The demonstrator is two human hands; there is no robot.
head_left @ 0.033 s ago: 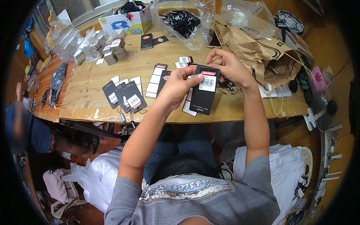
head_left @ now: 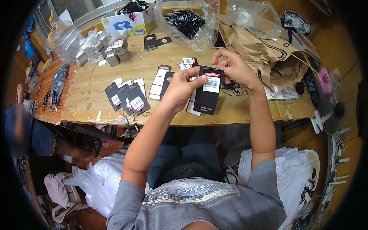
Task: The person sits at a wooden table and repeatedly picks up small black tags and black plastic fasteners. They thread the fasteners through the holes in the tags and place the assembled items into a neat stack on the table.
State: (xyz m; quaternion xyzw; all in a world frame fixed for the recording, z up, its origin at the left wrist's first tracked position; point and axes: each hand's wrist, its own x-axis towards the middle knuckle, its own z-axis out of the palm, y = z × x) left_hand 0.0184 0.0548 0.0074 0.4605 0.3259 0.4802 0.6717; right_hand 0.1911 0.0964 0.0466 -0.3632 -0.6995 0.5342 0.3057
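A black hang tag (head_left: 202,101) with a red strip and a white barcode label is pinched between the thumb and fingers of my left hand (head_left: 183,86). My right hand (head_left: 233,69) is at the tag's upper right corner with its fingers closed; what they grip there, perhaps a thin string, is too small to make out. Beneath the held tag, tags with white panels (head_left: 190,108) stick out. Left of my hands lie more tags with white panels (head_left: 157,85) and a fan of black tags (head_left: 134,99) with strings. Black strings (head_left: 233,89) lie by my right hand.
Stacks of tags (head_left: 118,50) stand at the back left, near a white box (head_left: 128,26). A clear bag of black strings (head_left: 184,23), a phone (head_left: 219,40) and a brown paper bag (head_left: 260,50) are farther back. Another person's leg (head_left: 42,138) is at the left.
The held tag has shifted slightly up and to the left. My right hand has barely moved, and the other things lie as before.
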